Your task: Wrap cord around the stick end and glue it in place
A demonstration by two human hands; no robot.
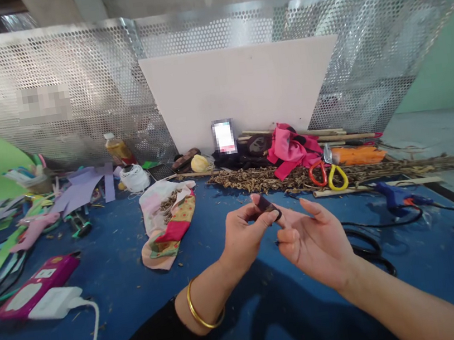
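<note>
Near the middle of the table, my left hand (pixel 242 235) pinches a small dark strip of what looks like cloth (pixel 266 206) between thumb and fingers. The strip lies against the extended fingers of my right hand (pixel 315 242) and seems to go round one of them. That hand is palm up, its thumb apart and its lower fingers curled, with a dark bit showing beside them. How the strip runs behind the fingers is hidden. Left of my hands lies a patchwork cloth piece (pixel 177 222) with dried plant bits (pixel 170 203) on it.
Scissors (pixel 328 170) and dried stalks (pixel 262 182) lie behind my hands, by pink cloth (pixel 292 149). At right are a blue glue gun (pixel 395 198) and black cable (pixel 368 246). Left are white yarn (pixel 134 178), a pink glue gun (pixel 34 228) and a purple power strip (pixel 36 287).
</note>
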